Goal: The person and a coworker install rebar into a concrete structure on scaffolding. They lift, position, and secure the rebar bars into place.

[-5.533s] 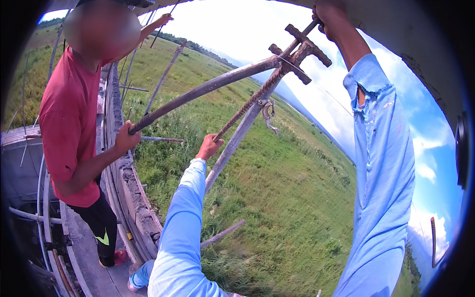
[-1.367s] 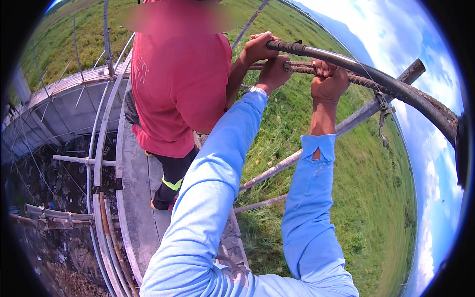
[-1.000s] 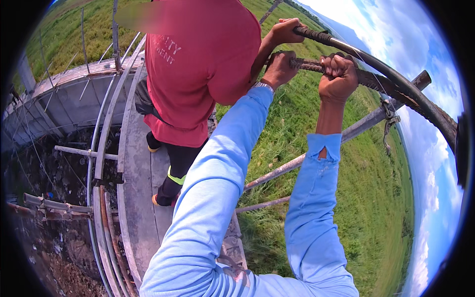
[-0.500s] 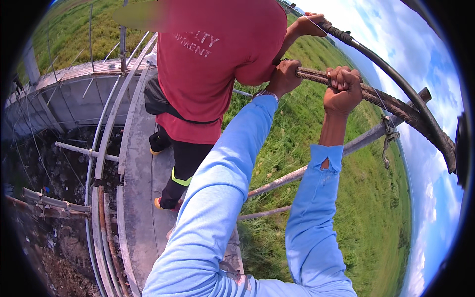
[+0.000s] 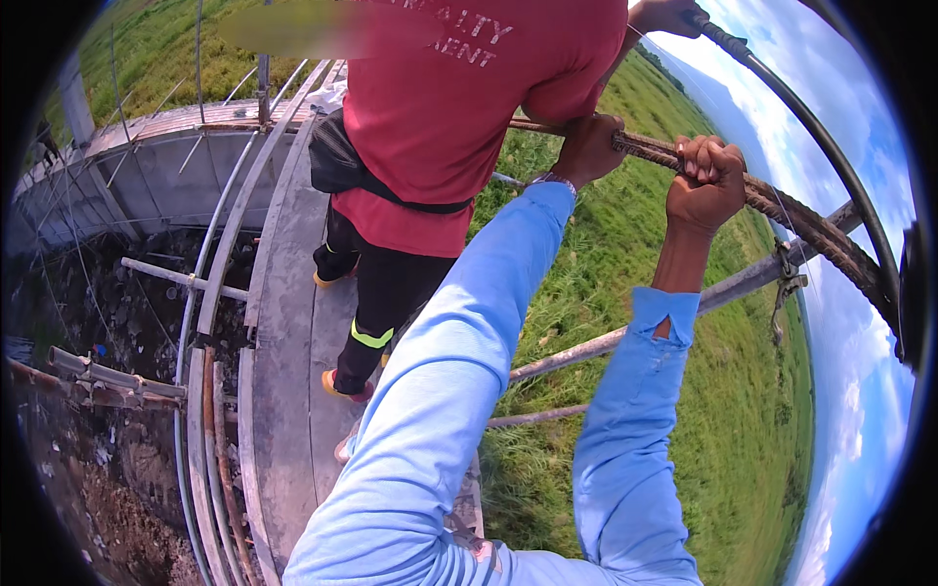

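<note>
My left hand is wrapped round rusty ribbed rebar, a watch or bracelet at its wrist. Further along the same rebar, my right hand grips it in a fist with the fingers over the top. The rebar looks like two or more bars side by side and slants down to the right edge. Directly ahead a co-worker in a red shirt stands with back to me. The co-worker's raised hand is at the wrapped end of a dark curved bar, which arches above my rebar.
We are on a narrow plank walkway with long poles along its left side. Below on the left lies dark, littered ground beside a concrete wall. A scaffold pipe crosses under my right forearm, above a grassy slope.
The co-worker, the rebar and both my hands sit further right in the picture, partly from the view turning. The curved bar's near end has shifted toward the right edge. My grip stays on the rebar.
</note>
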The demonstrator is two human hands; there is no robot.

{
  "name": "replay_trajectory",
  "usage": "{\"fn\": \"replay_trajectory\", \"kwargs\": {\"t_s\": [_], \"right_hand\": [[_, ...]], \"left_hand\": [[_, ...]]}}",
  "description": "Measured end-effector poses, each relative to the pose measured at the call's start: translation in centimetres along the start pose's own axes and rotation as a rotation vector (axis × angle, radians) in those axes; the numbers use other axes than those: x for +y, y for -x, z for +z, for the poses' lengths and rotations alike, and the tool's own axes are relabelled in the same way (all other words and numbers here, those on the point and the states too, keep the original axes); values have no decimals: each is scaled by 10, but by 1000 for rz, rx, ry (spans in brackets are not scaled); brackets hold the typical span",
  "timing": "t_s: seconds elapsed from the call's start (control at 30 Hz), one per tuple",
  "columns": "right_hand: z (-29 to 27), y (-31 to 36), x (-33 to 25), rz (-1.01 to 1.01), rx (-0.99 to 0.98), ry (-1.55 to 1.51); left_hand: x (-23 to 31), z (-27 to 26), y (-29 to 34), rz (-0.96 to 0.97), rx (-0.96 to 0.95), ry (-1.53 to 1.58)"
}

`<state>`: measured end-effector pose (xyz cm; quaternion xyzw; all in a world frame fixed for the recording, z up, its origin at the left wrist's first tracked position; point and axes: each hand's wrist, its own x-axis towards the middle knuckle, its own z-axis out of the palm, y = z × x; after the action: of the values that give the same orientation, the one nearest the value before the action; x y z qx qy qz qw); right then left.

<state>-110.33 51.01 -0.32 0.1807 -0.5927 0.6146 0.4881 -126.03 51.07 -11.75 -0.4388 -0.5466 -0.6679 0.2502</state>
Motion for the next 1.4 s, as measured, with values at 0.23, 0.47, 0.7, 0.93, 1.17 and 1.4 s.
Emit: {"fn": "replay_trajectory", "kwargs": {"t_s": [0.23, 0.47, 0.7, 0.93, 1.17, 1.4], "right_hand": [[6, 2, 0, -1, -23, 0], [14, 6, -3, 18, -43, -39], [15, 3, 3, 8, 8, -40], [23, 4, 1, 25, -7, -94], [13, 13, -4, 53, 14, -36], [7, 31, -6, 59, 67, -19]], "left_hand": [[0, -7, -1, -32, -16, -13], [3, -20, 6, -44, 21, -62], [5, -21, -1, -110, -67, -65], [0, -33, 0, -39, -3, -114], [4, -18, 21, -39, 21, -39], [14, -15, 42, -60, -31, -2]]}}
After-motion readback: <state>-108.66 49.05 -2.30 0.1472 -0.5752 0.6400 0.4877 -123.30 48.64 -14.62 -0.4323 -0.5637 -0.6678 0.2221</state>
